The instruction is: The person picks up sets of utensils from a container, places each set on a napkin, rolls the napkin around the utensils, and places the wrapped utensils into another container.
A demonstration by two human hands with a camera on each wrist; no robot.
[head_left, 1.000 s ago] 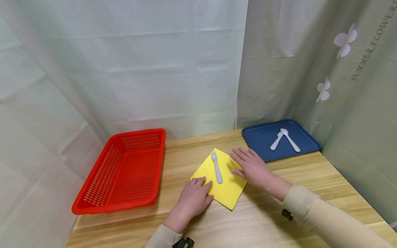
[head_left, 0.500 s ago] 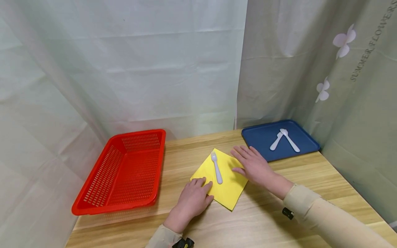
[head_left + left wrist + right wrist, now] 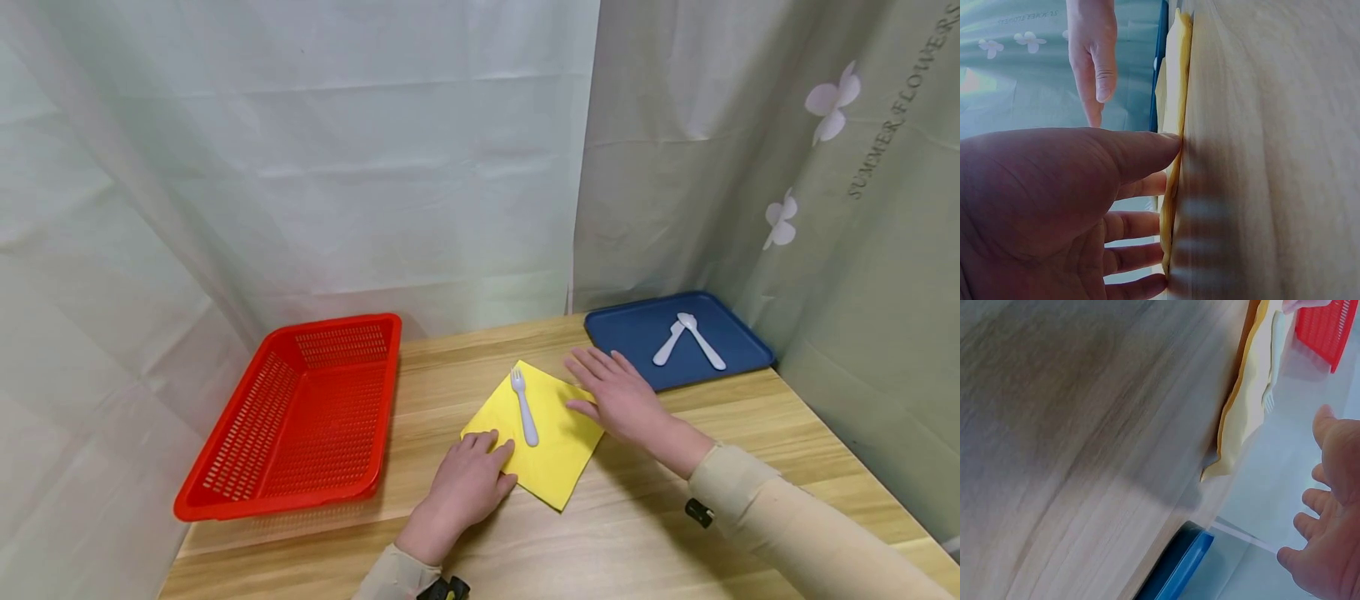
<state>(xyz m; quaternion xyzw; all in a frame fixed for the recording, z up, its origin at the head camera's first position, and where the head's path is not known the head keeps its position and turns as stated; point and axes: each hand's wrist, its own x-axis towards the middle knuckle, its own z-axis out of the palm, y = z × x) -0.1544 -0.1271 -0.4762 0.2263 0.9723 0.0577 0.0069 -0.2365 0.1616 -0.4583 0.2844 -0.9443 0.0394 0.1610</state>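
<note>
A yellow folded napkin (image 3: 558,454) lies flat on the wooden table, turned so one corner points away from me. On top of it is a white fork (image 3: 528,417), tines toward the far corner. My left hand (image 3: 468,479) rests its fingertips and thumb on the napkin's near-left edge, fingers spread; the left wrist view shows them touching the yellow edge (image 3: 1175,181). Above the napkin's right corner my right hand (image 3: 618,396) hovers with fingers extended, holding nothing. In the right wrist view a gap separates that hand (image 3: 1329,506) from the napkin (image 3: 1238,428).
To the left stands a red perforated basket (image 3: 326,425). A blue tray (image 3: 622,329) at the back right carries a white knife (image 3: 666,348) and a white spoon (image 3: 705,343), their upper ends overlapping. Pale curtains (image 3: 375,167) hang behind and at the sides.
My right hand has drifted slightly to the right, uncovering more of the napkin's right corner. The left hand, napkin and fork have stayed in place.
</note>
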